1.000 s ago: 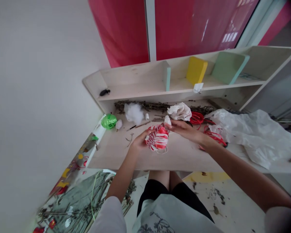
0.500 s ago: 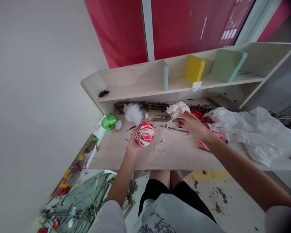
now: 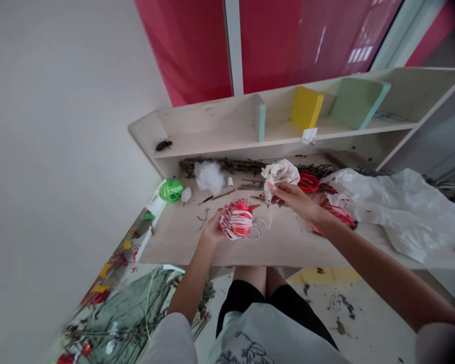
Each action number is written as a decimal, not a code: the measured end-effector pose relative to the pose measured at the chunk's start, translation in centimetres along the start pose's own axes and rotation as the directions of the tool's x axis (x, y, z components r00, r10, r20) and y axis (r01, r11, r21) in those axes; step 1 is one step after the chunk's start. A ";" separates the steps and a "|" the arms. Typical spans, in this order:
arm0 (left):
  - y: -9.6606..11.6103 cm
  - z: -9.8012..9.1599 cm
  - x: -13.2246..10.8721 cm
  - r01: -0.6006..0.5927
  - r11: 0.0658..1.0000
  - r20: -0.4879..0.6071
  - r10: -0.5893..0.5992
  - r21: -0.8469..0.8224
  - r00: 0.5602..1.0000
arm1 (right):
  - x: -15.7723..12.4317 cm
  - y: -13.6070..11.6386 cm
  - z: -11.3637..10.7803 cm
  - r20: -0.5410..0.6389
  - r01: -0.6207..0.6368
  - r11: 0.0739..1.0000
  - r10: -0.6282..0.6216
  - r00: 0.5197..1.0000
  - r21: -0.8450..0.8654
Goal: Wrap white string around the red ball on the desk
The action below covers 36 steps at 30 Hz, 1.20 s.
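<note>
Head view: left hand clenches red-and-white ribbon-wrapped ball, steadying it; right hand touches crumpled white tissue, grip unclear.

The person's left hand cups a round ball wrapped in red and white strips, with thin white string looping loosely beside it. The right hand reaches across a pale wooden board, its fingertips at the lower edge of a crumpled white tissue. Just right of the tissue lie glossy red ribbon coils, then a rumpled white plastic sheet. Toward the left sit a fluffy tuft of white cotton wool and a shiny green ribbon bundle, with dry brown twigs along the foot of a cream wooden shelf holding a yellow block
</note>
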State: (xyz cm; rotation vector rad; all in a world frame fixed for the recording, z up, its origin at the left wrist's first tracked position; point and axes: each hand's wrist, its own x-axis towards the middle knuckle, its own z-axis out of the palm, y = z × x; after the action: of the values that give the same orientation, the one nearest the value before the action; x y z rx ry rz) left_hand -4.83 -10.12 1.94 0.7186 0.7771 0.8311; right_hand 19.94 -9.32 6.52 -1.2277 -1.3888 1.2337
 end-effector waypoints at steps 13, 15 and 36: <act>-0.2 3.6 -1.2 -0.089 0.963 0.044 0.080 0.254 0.996 | -0.4 1.1 2.0 0.006 0.092 0.992 -0.092 0.996 -0.089; -0.1 3.6 -1.8 -0.120 0.907 0.027 0.120 0.404 0.992 | -0.5 1.2 1.4 0.038 0.074 0.989 -0.070 0.997 -0.128; -0.7 4.1 -3.4 -0.323 0.225 0.249 0.302 0.919 0.920 | -2.2 1.9 1.2 0.364 0.575 0.621 -0.446 0.818 -0.532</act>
State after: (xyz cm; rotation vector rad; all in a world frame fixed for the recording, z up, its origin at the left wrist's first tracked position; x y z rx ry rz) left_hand -2.76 -14.32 4.57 2.0718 1.1315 0.6302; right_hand 19.21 -11.57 4.53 -0.9969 -2.2316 0.4827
